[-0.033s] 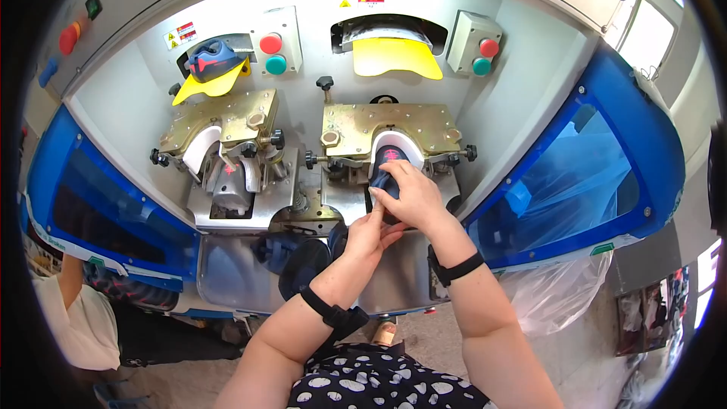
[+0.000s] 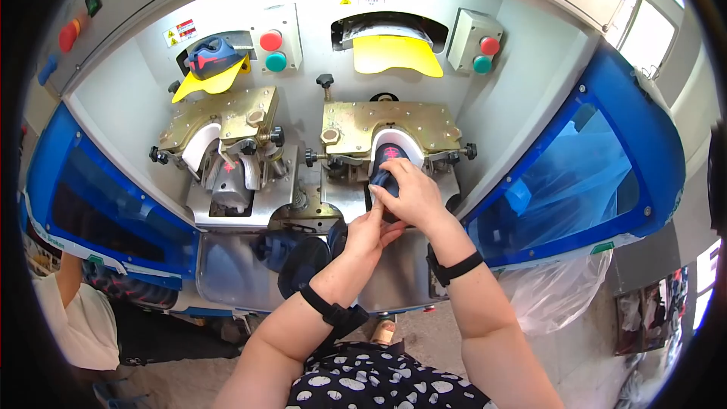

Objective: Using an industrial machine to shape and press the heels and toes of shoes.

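A dark navy shoe upper (image 2: pixel 387 172) with a red mark sits at the right station, its heel end within the white curved pad (image 2: pixel 397 138) under a brass-coloured plate. My right hand (image 2: pixel 413 195) is closed on it from above, thumb and fingers pinching its edge. My left hand (image 2: pixel 366 235) grips lower down at the near end, fingers curled against it; my hands partly hide that end. Beside my left forearm, dark shoe uppers (image 2: pixel 301 266) lie on the metal tray (image 2: pixel 227 276).
The left station has a grey heel form (image 2: pixel 229 188) below a brass-coloured plate (image 2: pixel 219 117). Above it, a navy upper (image 2: pixel 213 58) sits over a yellow flap. Another yellow flap (image 2: pixel 397 57) hangs at right. Button boxes (image 2: pixel 475 43) and blue side panels (image 2: pixel 575 174) flank the stations. A person's sleeve (image 2: pixel 83 322) shows at left.
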Action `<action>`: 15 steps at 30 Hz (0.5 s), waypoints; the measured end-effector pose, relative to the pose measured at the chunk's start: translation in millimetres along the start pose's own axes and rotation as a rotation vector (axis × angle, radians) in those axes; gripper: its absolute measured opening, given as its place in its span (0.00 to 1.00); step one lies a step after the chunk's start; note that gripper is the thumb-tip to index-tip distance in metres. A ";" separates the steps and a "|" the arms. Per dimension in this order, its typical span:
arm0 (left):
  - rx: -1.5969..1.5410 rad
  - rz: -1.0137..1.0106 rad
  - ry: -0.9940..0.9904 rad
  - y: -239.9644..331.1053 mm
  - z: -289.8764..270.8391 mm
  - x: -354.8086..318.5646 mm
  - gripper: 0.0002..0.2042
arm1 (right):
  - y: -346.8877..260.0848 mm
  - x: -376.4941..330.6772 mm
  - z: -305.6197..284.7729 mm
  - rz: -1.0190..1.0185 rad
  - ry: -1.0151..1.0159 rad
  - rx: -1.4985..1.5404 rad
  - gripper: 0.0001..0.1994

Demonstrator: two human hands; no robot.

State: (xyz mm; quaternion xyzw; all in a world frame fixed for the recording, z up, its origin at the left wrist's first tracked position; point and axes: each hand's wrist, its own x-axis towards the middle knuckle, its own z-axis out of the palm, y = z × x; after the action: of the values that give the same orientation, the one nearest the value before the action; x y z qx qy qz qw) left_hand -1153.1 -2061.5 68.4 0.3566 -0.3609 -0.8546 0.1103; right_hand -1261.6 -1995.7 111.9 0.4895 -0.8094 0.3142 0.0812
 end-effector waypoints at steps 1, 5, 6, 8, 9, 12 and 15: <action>-0.013 -0.007 -0.012 -0.7 -0.1 -1.8 0.27 | 0.5 -1.8 2.6 0.077 -0.037 -0.025 0.22; 0.073 -0.008 -0.018 -2.7 -1.8 -3.4 0.30 | 0.6 -6.9 4.5 0.036 0.010 -0.022 0.20; 0.138 -0.023 0.000 -3.7 -2.6 -3.4 0.31 | 0.3 -7.8 4.3 0.038 0.015 -0.015 0.19; 0.162 -0.011 0.001 -6.0 -3.6 -3.5 0.31 | -0.2 -9.2 4.5 0.040 0.019 -0.008 0.19; 0.196 -0.006 0.004 -7.2 -3.9 -3.5 0.32 | -0.4 -9.7 5.3 0.063 0.004 0.006 0.19; 0.235 0.011 0.007 -10.1 -5.2 -3.9 0.32 | 0.2 -12.1 9.0 0.080 -0.002 0.016 0.18; 0.274 0.029 -0.015 -11.4 -6.9 -1.8 0.31 | 3.1 -13.9 13.9 -0.002 0.126 -0.015 0.17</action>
State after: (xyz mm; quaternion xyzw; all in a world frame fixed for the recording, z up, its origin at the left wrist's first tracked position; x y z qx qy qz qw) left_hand -1146.3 -2056.3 58.0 0.3569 -0.4801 -0.7982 0.0703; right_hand -1254.8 -1992.6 93.4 0.4692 -0.8044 0.3383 0.1359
